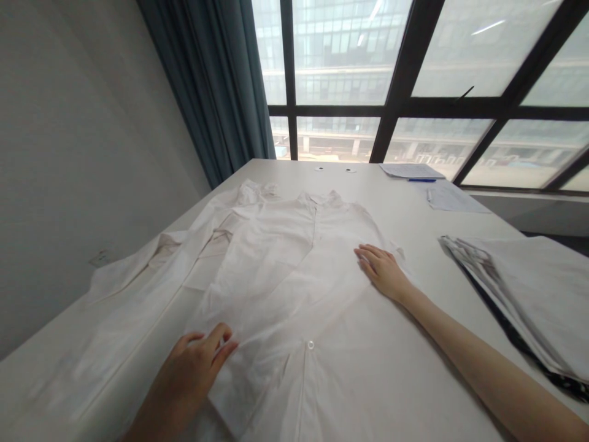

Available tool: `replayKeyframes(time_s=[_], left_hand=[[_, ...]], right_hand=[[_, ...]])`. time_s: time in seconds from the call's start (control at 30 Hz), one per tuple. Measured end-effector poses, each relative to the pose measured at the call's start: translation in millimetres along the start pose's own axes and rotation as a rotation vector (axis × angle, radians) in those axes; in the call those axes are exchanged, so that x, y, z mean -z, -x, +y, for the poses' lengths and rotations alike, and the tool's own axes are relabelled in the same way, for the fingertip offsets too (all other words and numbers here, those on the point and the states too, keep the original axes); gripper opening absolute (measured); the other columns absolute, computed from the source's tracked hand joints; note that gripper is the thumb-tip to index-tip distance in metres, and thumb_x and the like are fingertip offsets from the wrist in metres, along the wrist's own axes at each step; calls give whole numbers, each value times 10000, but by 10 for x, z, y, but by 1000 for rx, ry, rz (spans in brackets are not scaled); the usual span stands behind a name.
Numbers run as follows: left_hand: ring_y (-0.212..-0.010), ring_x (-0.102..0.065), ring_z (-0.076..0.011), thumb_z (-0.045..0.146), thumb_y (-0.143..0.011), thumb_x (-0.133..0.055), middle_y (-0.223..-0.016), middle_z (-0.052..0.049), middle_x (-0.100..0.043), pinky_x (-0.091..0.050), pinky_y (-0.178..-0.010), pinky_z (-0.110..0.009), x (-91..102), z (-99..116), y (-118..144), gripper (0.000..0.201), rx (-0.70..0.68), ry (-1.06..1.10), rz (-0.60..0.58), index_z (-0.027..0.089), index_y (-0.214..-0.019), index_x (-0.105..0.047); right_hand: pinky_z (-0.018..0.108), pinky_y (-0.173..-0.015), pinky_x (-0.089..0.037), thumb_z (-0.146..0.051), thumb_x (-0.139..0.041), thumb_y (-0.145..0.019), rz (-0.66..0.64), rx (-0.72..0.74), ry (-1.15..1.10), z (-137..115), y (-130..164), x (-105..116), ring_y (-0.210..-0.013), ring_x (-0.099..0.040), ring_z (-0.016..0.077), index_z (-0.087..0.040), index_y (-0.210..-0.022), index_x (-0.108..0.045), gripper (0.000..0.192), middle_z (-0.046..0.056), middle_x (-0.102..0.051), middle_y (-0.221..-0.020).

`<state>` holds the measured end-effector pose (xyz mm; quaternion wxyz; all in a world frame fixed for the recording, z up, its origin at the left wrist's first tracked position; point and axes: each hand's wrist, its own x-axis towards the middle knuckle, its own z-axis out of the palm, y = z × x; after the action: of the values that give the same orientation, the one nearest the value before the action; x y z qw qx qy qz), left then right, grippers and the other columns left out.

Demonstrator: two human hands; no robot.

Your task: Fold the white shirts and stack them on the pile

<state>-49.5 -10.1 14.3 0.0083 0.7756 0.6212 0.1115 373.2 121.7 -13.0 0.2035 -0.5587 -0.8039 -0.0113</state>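
Observation:
A white button-front shirt [276, 276] is spread on the table, its collar toward the window. One small round button [310, 345] shows low on its front placket. At the shirt's left edge, my left hand [197, 356] has its thumb and bent fingers drawn together on the cloth. My right hand [380, 270] lies flat on the right side of the shirt, fingers stretched out and holding nothing. Left of this shirt lies a second white garment [151, 294], loosely laid out with some folds.
A stack of folded white cloth [529, 288] with dark layers beneath sits at the right table edge. Papers [411, 170] and a blue pen [422, 180] lie at the far right. A teal curtain [216, 80] hangs by the window; a wall [83, 153] borders the left.

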Motion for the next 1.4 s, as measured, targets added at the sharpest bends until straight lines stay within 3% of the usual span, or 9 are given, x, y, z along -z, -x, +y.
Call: replayKeyframes(time_s=[0.2, 0.4, 0.5, 0.73, 0.8, 0.93, 1.03, 1.27, 1.4], left_hand=[[-769, -635, -221, 309, -907, -440, -810, -39, -676, -450, -793, -393, 72, 131, -23, 172, -56, -109, 89, 222, -888, -587], [-864, -586, -234, 271, -736, -616, -929, -41, -643, -463, -787, -370, 58, 584, 133, 218, -465, 34, 164, 236, -943, -556], [-824, -574, -228, 141, -696, -554, -888, -34, -638, -461, -771, -373, 46, 680, 169, 224, -493, 46, 169, 228, -902, -555], [-902, -585, -182, 60, -775, -479, -919, -4, -648, -391, -966, -389, 299, 619, 44, 218, -571, 181, -118, 239, -827, -591], [-913, -591, -178, 122, -831, -494, -924, -1, -652, -384, -978, -383, 278, 545, -4, 162, -546, 178, -145, 242, -832, -603], [-860, -599, -211, 256, -904, -455, -907, -49, -654, -447, -799, -352, 62, 299, -109, 172, -254, 48, 67, 207, -897, -620], [-789, -591, -231, 335, -887, -489, -837, -57, -641, -436, -729, -371, -83, 158, -155, 194, -102, -52, 103, 192, -823, -605], [-732, -604, -212, 307, -925, -418, -748, -31, -634, -441, -717, -359, -79, 202, -155, 275, -196, 30, 100, 204, -742, -596], [-672, -618, -208, 433, -940, -431, -610, 1, -602, -481, -666, -315, -60, 212, -133, 348, -129, 157, 157, 223, -716, -594]], right_hand=[[426, -1024, -415, -323, -343, -986, 44, 32, -51, -38, -4, 22, -1243, -532, 227, -206, -1223, -615, 380, 83, -632, -1292], [383, -1029, -408, -272, -380, -972, 11, 149, -101, -110, 20, 80, -1208, -559, 191, -236, -1166, -634, 322, 48, -649, -1269], [389, -1019, -413, -275, -382, -974, 6, 164, -110, -132, 27, 101, -1207, -560, 199, -235, -1163, -636, 318, 56, -646, -1272], [396, -1003, -419, -295, -387, -981, 15, 160, -123, -141, 25, 108, -1186, -575, 204, -236, -1151, -639, 310, 64, -654, -1255], [395, -1000, -421, -296, -393, -982, 15, 159, -126, -142, 25, 105, -1178, -579, 205, -233, -1143, -641, 303, 64, -656, -1250], [393, -1004, -418, -281, -403, -977, 13, 159, -131, -127, 25, 90, -1177, -577, 205, -235, -1146, -637, 292, 62, -653, -1251], [390, -1000, -420, -253, -420, -963, 2, 165, -123, -99, 4, 72, -1167, -578, 205, -234, -1149, -634, 284, 66, -651, -1245], [386, -921, -432, -129, -462, -894, -78, 199, -35, -157, -297, 84, -1066, -595, 218, -227, -1143, -647, 325, 89, -660, -1165], [396, -959, -378, -111, -404, -926, -86, 201, 33, -273, -660, 24, -1165, -526, 230, -228, -1205, -620, 372, 99, -616, -1257]])
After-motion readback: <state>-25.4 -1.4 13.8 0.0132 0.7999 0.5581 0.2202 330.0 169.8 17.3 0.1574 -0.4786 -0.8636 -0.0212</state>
